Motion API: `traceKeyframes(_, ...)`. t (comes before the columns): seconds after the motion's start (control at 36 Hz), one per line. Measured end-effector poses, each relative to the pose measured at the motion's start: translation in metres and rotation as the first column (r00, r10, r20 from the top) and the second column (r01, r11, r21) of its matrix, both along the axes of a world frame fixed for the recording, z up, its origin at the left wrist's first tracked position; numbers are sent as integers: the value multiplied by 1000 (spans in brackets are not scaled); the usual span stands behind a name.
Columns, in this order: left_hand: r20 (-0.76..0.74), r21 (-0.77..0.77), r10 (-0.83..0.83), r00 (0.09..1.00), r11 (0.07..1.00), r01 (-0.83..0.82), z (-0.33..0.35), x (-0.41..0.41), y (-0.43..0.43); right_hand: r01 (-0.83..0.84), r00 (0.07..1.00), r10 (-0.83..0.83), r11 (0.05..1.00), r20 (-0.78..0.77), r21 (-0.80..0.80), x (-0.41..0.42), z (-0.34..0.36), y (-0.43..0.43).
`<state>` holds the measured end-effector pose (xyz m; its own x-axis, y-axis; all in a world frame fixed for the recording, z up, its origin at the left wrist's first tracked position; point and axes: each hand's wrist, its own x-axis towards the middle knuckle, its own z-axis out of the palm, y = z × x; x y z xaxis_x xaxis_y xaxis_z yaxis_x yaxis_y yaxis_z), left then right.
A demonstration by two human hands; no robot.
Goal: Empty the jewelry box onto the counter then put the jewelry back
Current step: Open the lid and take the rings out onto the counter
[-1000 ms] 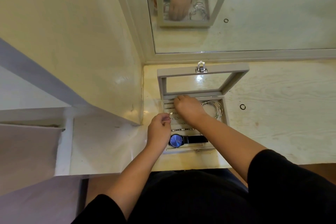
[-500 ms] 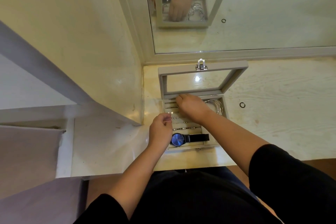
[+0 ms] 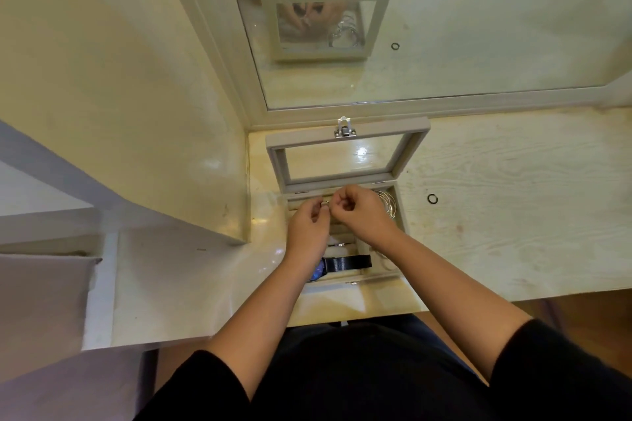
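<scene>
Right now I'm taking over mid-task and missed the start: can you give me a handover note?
Left hand pinches a small ring over the jewelry box; right hand curled beside it, grip unclear.
Watch and bangles lie in the open box; a black ring lies on the counter to its right.
Emptying or refilling cannot be told; only the black ring is out.

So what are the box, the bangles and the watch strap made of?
Box: matte grey, velvety-looking covering, probably fabric over board; its lid pane is clear and glossy, glass or plastic, since the counter shows through. Bangles: thin, shiny silver loops, likely metal. Watch strap: dark with a fine woven sheen, perhaps metal mesh; hard to tell.
</scene>
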<state>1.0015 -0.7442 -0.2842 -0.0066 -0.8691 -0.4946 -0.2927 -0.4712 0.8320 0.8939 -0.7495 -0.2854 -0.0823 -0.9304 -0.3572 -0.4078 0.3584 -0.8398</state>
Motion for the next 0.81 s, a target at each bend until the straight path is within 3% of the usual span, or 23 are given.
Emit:
traceKeyframes(0.31,-29,44,-54,998,998,55,5,-42,4,89,964,-102,994,247,63,-47,-1,16)
traceKeyframes(0.47,-40,93,-112,993,989,115,4,-68,2,121,941,-151,986,301,117,-76,-6,24)
traceKeyframes(0.64,-87,95,-206,975,972,214,2,-98,4,187,936,-215,974,278,125,-108,-8,34)
traceKeyframes(0.81,-173,195,-173,970,959,206,-4,-129,15,248,934,-282,954,218,168,-139,-14,48)
